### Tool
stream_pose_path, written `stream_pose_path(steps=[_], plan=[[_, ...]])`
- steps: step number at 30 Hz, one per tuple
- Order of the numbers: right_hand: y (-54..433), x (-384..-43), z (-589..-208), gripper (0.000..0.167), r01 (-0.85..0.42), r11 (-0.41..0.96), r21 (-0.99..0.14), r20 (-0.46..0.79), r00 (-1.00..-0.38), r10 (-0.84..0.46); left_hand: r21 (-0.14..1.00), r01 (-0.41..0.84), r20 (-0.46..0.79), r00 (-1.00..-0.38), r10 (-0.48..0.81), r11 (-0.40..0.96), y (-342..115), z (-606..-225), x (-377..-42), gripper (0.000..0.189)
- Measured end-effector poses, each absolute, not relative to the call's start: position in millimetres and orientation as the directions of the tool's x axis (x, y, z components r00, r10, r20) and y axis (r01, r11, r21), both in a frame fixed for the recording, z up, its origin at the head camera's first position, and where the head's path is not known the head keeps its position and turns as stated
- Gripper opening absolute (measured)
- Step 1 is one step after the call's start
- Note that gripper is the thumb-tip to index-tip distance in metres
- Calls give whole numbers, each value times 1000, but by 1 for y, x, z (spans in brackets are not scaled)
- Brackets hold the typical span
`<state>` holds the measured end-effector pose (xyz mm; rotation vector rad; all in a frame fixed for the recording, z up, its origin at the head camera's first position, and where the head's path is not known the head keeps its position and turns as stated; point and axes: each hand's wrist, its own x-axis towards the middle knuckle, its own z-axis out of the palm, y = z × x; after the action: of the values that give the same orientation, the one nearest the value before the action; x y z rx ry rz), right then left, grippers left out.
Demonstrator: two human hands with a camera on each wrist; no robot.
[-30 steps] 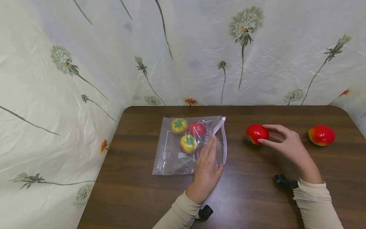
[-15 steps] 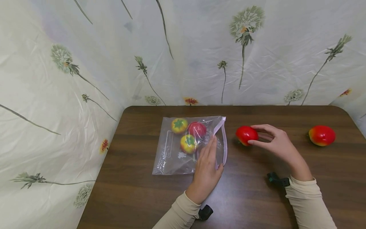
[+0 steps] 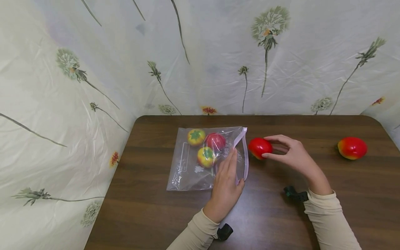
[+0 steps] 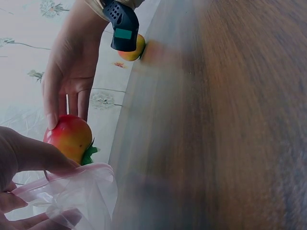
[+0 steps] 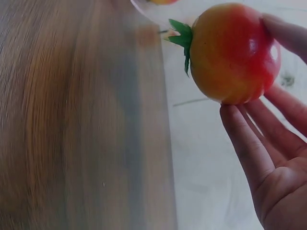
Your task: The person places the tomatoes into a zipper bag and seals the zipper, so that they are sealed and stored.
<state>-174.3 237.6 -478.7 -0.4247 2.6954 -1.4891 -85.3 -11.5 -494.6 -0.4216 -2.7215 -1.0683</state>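
My right hand point(image 3: 295, 156) holds a red and yellow toy tomato point(image 3: 260, 148) between thumb and fingertips. In the right wrist view, the tomato point(image 5: 235, 52) shows its green leafy top, turned away from the palm. It is just right of the mouth of a clear zip bag point(image 3: 184, 173). My left hand point(image 3: 227, 184) lies at that mouth with straight fingers, the thumb apart near the pink-edged rim point(image 4: 96, 170); the mouth gapes. Inside the bag lie two yellow-green toy tomatoes point(image 3: 196, 137) and a red one point(image 3: 215, 141).
Another red and yellow toy tomato point(image 3: 352, 148) rests at the right of the dark wooden table point(image 3: 150, 215). Behind the table's back edge hangs a pale flower-printed sheet point(image 3: 203, 69). Dark camera straps point(image 3: 225, 232) sit on both wrists.
My right hand has moved left with the toy tomato, from open table to beside the bag's mouth. The left hand and the bag have stayed put.
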Motion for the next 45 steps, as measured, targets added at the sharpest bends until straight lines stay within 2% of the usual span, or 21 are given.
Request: stream_pose_path(steps=[19,45], plan=[[210,-180,-478,57,-308,478,-822,131,-921,-368,640,301,236,-952,192,707,-11,-494,-86,107],[177,-196,-485,59,-292,450,-844,68,-890,-450,615,324,259,-944,203,719,-13,-492,-87,105]])
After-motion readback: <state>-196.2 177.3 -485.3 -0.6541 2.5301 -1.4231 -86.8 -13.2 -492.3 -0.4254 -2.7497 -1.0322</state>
